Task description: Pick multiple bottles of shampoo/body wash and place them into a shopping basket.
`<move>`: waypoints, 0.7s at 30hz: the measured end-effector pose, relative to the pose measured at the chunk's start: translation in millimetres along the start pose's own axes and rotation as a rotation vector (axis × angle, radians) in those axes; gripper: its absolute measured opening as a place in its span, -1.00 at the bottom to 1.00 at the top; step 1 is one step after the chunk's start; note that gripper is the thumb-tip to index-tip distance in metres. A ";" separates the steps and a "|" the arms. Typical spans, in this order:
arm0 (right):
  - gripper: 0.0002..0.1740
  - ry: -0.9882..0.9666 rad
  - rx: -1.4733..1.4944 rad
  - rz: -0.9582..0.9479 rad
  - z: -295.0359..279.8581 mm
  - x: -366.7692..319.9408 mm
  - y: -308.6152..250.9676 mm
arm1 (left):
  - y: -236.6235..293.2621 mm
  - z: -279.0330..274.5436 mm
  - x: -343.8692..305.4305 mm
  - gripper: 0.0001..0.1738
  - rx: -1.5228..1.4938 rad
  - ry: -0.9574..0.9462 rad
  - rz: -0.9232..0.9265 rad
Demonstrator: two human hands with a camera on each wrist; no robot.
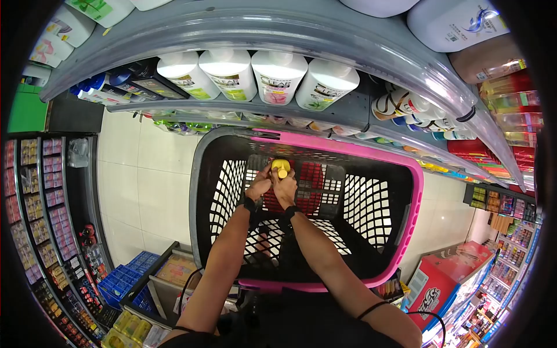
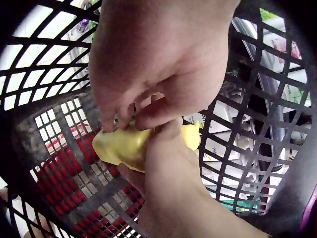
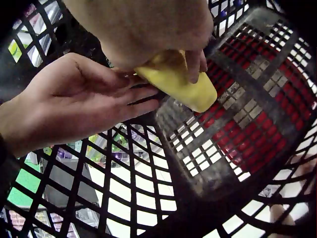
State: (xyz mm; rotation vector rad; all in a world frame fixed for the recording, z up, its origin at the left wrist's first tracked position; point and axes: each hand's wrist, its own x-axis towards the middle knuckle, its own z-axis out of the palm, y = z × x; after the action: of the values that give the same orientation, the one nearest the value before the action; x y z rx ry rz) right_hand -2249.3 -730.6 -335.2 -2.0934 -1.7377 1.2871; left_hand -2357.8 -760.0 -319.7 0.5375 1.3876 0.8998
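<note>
Bare forearms lie nearest, dark bands at both wrists, reaching into a deep black plastic mesh basket with a pink rim. At mid-depth on my feed: the right hand grasps a glossy yellow bottle with a small round yellow cap. Bottle is inside the basket, toward the shelf-side wall; contact with the mesh I cannot confirm.

Handling, my estimate: smooth plastic, fairly light, slight give under a squeeze, slippery if wet, not very fragile. I would take hold round the mid-body rather than by the cap.

Fingers: right set curled round the body, parted only by the bottle's girth. Left hand has fingers nearly straight in the right-wrist view, tips close by the bottle's side; whether its thumb pinches anything, I cannot tell.

Farther out: pale tiled floor, then a grey shelf with white plastic bottles below its edge.
</note>
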 end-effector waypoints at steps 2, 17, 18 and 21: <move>-0.08 -0.022 -0.007 0.002 -1.4 1.1 -3.7 | -22.0 -11.6 8.2 -0.20 -0.119 -0.057 0.035; -0.16 -0.418 -0.411 -0.020 -63.3 -30.7 -10.5 | -32.8 -23.6 -8.8 -0.44 0.517 -0.139 0.042; -0.26 -0.346 -0.389 -0.001 -62.9 -34.3 -14.2 | -6.7 -17.7 -18.5 -0.46 0.635 -0.099 -0.010; -0.33 -0.447 -0.410 -0.071 -75.3 -36.2 -11.3 | 52.9 -7.7 -63.6 -0.54 0.731 -0.064 -0.032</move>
State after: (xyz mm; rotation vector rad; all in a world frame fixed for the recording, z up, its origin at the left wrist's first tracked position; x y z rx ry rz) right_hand -2206.3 -727.8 -262.7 -2.0121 -2.4189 1.5823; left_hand -2373.5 -781.6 -241.1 1.0779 1.6469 0.3170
